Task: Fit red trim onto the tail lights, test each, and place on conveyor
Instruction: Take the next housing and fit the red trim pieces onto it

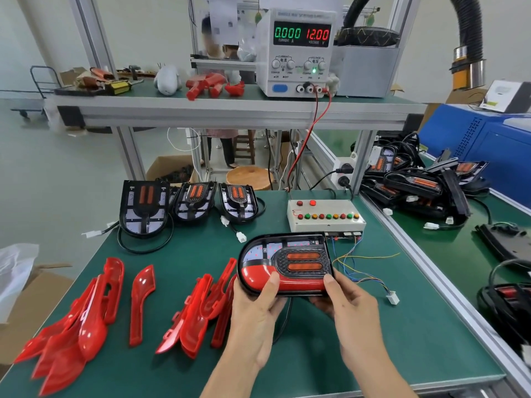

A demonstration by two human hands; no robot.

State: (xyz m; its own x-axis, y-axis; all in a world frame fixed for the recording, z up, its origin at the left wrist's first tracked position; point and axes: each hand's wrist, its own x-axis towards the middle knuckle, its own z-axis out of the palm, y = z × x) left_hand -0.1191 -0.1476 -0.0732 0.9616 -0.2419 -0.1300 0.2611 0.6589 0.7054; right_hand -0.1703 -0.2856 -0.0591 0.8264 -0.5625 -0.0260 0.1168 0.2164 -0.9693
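Green bench: black tail light (284,262) (red trim (258,275) fitted).

A single wide-angle camera worn on the head looked forward and down over the green workbench (178,254), close above it. The view reached the shelf (230,109) behind and the conveyor (448,254) at right.

Factory assembly station, green bench mat (178,254), power supply (298,53), button test box (324,215)
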